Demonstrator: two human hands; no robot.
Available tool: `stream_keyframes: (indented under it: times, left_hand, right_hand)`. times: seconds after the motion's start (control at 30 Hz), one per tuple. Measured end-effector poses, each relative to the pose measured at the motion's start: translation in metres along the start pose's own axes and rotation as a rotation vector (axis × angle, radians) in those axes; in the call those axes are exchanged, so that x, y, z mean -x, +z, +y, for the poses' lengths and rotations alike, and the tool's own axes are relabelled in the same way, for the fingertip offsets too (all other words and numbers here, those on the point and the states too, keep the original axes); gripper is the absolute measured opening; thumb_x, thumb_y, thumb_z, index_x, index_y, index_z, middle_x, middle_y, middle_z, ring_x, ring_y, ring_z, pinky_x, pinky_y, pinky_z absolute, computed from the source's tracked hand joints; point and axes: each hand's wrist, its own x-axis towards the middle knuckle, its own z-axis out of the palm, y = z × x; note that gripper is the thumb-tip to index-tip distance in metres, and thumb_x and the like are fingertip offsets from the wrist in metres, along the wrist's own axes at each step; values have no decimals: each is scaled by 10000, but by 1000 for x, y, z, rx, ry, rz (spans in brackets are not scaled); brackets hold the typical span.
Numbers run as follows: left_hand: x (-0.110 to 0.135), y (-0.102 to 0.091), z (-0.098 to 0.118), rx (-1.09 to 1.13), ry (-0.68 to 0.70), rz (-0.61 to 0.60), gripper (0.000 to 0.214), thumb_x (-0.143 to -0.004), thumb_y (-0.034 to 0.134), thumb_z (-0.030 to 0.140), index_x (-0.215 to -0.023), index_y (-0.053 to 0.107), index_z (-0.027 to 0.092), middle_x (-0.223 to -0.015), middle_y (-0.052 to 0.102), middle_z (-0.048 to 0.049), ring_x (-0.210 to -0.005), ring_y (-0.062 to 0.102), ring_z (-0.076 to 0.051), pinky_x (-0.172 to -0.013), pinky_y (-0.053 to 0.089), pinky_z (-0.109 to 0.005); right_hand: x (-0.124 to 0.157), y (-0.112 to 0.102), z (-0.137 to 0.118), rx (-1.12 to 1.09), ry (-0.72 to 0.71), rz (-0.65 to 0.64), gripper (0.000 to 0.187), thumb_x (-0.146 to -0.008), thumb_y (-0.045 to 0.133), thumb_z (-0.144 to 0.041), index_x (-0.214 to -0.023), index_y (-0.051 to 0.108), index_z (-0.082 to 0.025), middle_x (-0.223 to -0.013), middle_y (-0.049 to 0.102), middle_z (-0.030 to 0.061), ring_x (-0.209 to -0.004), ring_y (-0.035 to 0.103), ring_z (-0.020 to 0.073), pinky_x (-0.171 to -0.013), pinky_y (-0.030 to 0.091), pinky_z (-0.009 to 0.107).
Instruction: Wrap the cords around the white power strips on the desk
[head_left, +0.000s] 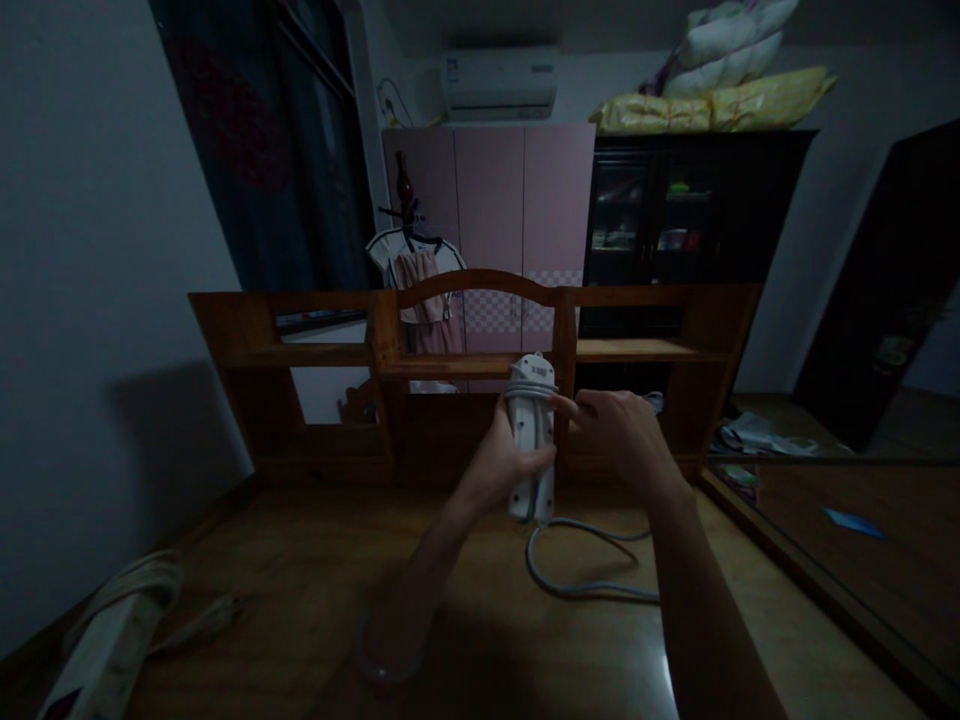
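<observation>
A white power strip (533, 430) is held upright above the wooden desk, its screwed underside facing me. My left hand (504, 460) grips it from the left, with the thumb across its lower part. Several turns of grey power cord (531, 388) wrap around the upper end. My right hand (611, 425) is closed at the strip's right edge, fingers pinching at the cord wraps. A loose length of the same cord (577, 590) curves over the desk below and passes behind my right forearm. The plug is not visible.
A second white power strip (112, 650), wound with its own cord, lies at the desk's (300, 560) front left. A wooden shelf unit (472, 370) rises along the back edge. A wall (112, 400) borders the left; a raised edge (810, 590) runs along the right.
</observation>
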Motion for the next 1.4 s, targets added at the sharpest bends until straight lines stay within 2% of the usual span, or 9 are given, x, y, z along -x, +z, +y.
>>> stream_keyframes:
  times: [0.1,0.17,0.33,0.43,0.53,0.67,0.87,1.13,1.4]
  left_hand:
    - [3,-1,9,280,3,-196,857,-719,717,251,-1445,261,244,-1212,604,-87,-985,634,-214,-827,533,-318]
    - [5,0,14,356,-46,-227,870,-726,709,245,-1462,248,293,-1194,612,-73,-975,636,-215,-825,539,-325]
    - [5,5,12,446,-79,-181,856,-741,716,263,-1460,256,331,-1156,635,-51,-937,654,-207,-815,531,-319]
    - [0,7,2,440,-44,-135,725,-720,747,261,-1366,419,262,-1162,634,-65,-907,657,-198,-819,520,-310]
    - [-5,6,-3,405,-6,-117,673,-696,768,234,-1300,473,196,-1182,630,-97,-920,652,-208,-825,512,-310]
    - [-4,4,4,374,60,-117,629,-721,736,196,-1290,467,178,-1165,643,-107,-978,640,-228,-827,510,-316]
    - [-1,3,10,280,117,2,609,-705,733,159,-1273,517,200,-1147,644,-70,-1034,604,-222,-859,473,-292]
    - [2,4,5,563,-79,14,503,-687,773,253,-1156,600,197,-976,665,-48,-793,624,-161,-715,489,-252]
    - [-2,-18,4,433,-52,108,452,-680,786,298,-1083,612,191,-882,655,-22,-697,615,-144,-644,495,-244]
  right_hand:
    - [0,-4,12,-12,47,56,627,-915,359,-670,-633,640,-186,-625,672,91,-563,604,167,-523,210,281]
    - [2,-9,17,-15,68,86,644,-899,362,-694,-617,636,-184,-600,658,89,-536,580,159,-519,207,278]
    - [5,-16,10,-38,64,143,626,-918,360,-668,-621,620,-182,-581,638,73,-534,568,154,-524,214,275]
    - [5,-14,4,-51,76,161,609,-933,361,-642,-628,619,-183,-594,646,70,-525,561,148,-522,215,274]
    - [3,-9,2,-55,90,170,597,-928,380,-640,-614,609,-187,-578,638,62,-519,551,146,-523,216,272]
    - [2,-7,2,-81,91,155,601,-938,376,-623,-603,606,-180,-563,628,62,-511,522,134,-529,223,268]
    - [3,-10,-2,-127,77,153,582,-945,394,-597,-601,594,-172,-556,616,53,-489,454,107,-528,230,262]
    - [4,-11,-7,-232,83,172,441,-924,505,-524,-685,632,-176,-599,604,28,-545,493,120,-526,242,249]
    - [7,-24,12,-402,83,114,337,-879,609,-430,-666,608,-170,-529,465,-50,-498,383,82,-500,251,216]
